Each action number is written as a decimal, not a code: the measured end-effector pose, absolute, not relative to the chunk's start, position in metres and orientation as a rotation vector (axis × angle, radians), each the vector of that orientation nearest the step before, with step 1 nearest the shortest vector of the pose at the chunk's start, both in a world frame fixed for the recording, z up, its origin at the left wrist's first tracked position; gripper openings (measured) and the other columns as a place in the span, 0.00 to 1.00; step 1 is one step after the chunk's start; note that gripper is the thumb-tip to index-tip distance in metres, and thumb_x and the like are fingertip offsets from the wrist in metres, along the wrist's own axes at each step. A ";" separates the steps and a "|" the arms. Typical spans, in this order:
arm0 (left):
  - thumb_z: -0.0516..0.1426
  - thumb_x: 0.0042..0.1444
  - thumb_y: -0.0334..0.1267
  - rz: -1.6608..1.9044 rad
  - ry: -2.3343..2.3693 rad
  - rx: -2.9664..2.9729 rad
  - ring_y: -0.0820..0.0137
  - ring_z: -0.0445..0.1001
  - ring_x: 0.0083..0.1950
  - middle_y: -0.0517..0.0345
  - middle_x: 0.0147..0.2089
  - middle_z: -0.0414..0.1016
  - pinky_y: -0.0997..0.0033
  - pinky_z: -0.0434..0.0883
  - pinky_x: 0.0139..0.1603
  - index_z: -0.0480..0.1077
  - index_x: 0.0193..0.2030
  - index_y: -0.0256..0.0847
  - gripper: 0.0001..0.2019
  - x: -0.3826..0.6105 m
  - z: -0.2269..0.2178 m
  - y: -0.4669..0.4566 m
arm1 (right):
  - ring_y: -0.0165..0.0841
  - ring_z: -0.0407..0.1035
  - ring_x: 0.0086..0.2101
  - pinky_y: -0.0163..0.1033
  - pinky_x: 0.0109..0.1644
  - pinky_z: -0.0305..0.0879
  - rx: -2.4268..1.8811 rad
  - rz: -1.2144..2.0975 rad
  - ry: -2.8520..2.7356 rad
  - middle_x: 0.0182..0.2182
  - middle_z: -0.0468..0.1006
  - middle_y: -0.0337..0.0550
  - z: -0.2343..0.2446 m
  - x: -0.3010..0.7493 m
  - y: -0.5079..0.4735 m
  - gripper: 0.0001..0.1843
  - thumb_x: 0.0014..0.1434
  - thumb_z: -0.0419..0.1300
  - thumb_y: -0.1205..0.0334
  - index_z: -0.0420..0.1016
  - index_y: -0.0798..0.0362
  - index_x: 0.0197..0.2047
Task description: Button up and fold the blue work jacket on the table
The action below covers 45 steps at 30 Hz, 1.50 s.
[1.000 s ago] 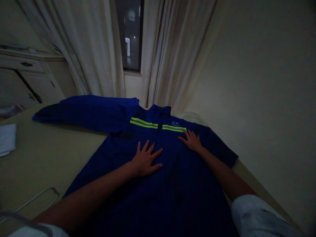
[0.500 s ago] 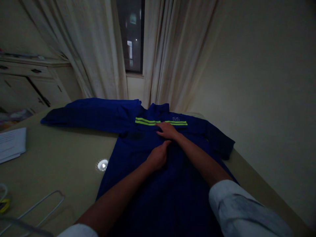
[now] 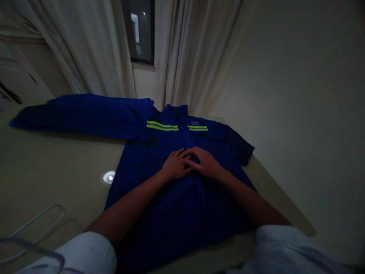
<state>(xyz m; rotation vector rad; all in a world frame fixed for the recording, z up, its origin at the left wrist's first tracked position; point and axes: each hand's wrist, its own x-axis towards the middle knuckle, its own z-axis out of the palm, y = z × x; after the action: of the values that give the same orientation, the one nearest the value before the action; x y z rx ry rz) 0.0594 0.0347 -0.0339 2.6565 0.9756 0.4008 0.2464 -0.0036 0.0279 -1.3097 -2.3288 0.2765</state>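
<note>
Both hands [image 3: 189, 163] rest palm down on the chest of a navy work jacket [image 3: 182, 205], close to its centre front. The left hand [image 3: 176, 164] and the right hand [image 3: 203, 163] meet there, with the left fingers [image 3: 182, 155] touching the right fingers [image 3: 194, 154]. The fingers are slightly curled and lie against the cloth. Neither hand shows a clear grip, but the dim light leaves it impossible to tell whether any fabric is pinched between them.

The jacket lies flat and face up beneath both palms, with its collar [image 3: 175, 112] pointing away from the person. Two yellow-green reflective stripes [image 3: 162, 125] cross the chest above the hands, well beyond the fingertips. The left-hand sleeve in view [image 3: 85, 114] stretches straight out across the tabletop [image 3: 57, 163], while the other sleeve [image 3: 241, 146] lies shorter, against the jacket's far side. A bent wire hanger [image 3: 37, 228] lies on the tabletop near the lower left, apart from the jacket. White shirt cuffs [image 3: 85, 253] show at the bottom of the view. Pale curtains [image 3: 76, 49] hang on either side of a dark window [image 3: 138, 30].
</note>
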 end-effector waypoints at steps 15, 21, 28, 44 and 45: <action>0.48 0.71 0.57 0.434 1.001 2.684 0.50 0.50 0.81 0.45 0.80 0.53 0.39 0.41 0.80 0.56 0.78 0.43 0.35 0.059 -0.036 0.030 | 0.44 0.71 0.57 0.56 0.64 0.68 -1.461 0.357 -2.244 0.56 0.77 0.49 0.009 0.277 -0.109 0.26 0.66 0.55 0.70 0.73 0.42 0.63; 0.46 0.72 0.56 0.329 1.003 2.751 0.42 0.46 0.81 0.47 0.81 0.53 0.26 0.41 0.76 0.63 0.75 0.50 0.29 0.060 -0.035 0.024 | 0.41 0.71 0.58 0.50 0.67 0.65 -1.400 0.269 -2.236 0.57 0.78 0.50 0.014 0.242 0.007 0.18 0.73 0.54 0.62 0.73 0.48 0.63; 0.44 0.73 0.58 0.377 1.011 2.768 0.41 0.48 0.80 0.47 0.81 0.52 0.23 0.43 0.75 0.56 0.78 0.53 0.31 0.058 -0.034 0.019 | 0.42 0.71 0.60 0.47 0.66 0.65 -1.835 0.140 -1.957 0.59 0.78 0.55 -0.008 0.203 0.171 0.21 0.68 0.62 0.66 0.72 0.55 0.64; 0.44 0.72 0.57 0.386 1.013 2.743 0.42 0.48 0.81 0.47 0.81 0.51 0.23 0.43 0.76 0.57 0.77 0.51 0.31 0.058 -0.032 0.017 | 0.40 0.73 0.54 0.46 0.63 0.66 -1.694 0.157 -1.888 0.53 0.83 0.46 -0.041 0.222 0.204 0.18 0.67 0.59 0.72 0.77 0.50 0.57; 0.44 0.72 0.57 0.384 1.013 2.744 0.42 0.48 0.81 0.47 0.81 0.51 0.24 0.43 0.76 0.57 0.77 0.51 0.31 0.058 -0.031 0.017 | 0.40 0.73 0.53 0.46 0.62 0.66 -1.689 0.165 -1.864 0.52 0.84 0.46 -0.042 0.223 0.205 0.18 0.66 0.59 0.72 0.77 0.50 0.57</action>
<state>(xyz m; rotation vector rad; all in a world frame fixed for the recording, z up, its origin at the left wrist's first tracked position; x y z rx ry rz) 0.0585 0.0170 -0.0314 2.7443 1.0128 0.3837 0.2230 0.2051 -0.0418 -1.6886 -1.8636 0.1647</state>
